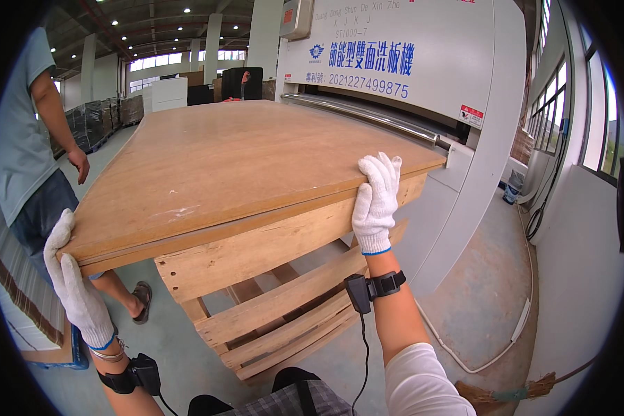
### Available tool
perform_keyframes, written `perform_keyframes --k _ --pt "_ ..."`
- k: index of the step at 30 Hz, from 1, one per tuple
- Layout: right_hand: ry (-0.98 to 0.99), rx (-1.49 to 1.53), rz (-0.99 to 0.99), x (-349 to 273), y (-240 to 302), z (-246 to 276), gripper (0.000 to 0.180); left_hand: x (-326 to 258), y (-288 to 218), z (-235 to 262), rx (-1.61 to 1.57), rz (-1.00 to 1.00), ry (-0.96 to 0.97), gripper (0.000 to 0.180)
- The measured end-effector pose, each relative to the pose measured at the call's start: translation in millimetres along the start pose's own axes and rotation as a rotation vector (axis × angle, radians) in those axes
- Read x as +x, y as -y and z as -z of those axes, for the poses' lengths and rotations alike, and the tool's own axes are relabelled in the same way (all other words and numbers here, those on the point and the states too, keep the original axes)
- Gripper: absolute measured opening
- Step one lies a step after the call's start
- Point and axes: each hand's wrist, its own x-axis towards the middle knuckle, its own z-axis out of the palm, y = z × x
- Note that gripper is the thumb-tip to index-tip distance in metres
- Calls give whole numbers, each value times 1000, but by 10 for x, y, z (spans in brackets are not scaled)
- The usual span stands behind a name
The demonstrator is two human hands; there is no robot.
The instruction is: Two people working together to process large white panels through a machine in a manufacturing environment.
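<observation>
Brown, broad boards (243, 159), layered along their near edge, spread from 8 o'clock round past 11 to 2 o'clock, resting on pale wooden pallets (256, 244) that show below at 6 to 7 o'clock. At 8 o'clock, the left hand (76, 284), in a white knitted glove, is half open around the boards' near corner, fingers along the side and thumb at the front edge; how firmly it grips, I cannot tell. Just off centre toward 3 o'clock, the right hand (376, 201), gloved alike, is nearly flat, laid over the near edge with its fingers on the top face, clasping nothing. A white machine (451, 41) stands at 1 o'clock, its shiny metal bar (367, 119) just beside the boards. Another person (14, 152) in a light blue shirt stands at 10 o'clock, an arm hanging beyond the boards' left side.
</observation>
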Motion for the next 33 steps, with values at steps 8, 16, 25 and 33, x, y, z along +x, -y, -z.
perform_keyframes --k 8,16,25,33 --pt "-4 -9 0 -7 -8 -2 26 -6 24 2 0 10 0 39" --pt "1 -10 0 -8 -8 1 26 -3 21 0 -10 7 8 38" --pt "7 -12 -2 -6 -5 9 27 1 22 9 -29 12 16 36" --pt "8 -4 -5 -16 -9 1 27 -6 27 6 -41 16 14 40"
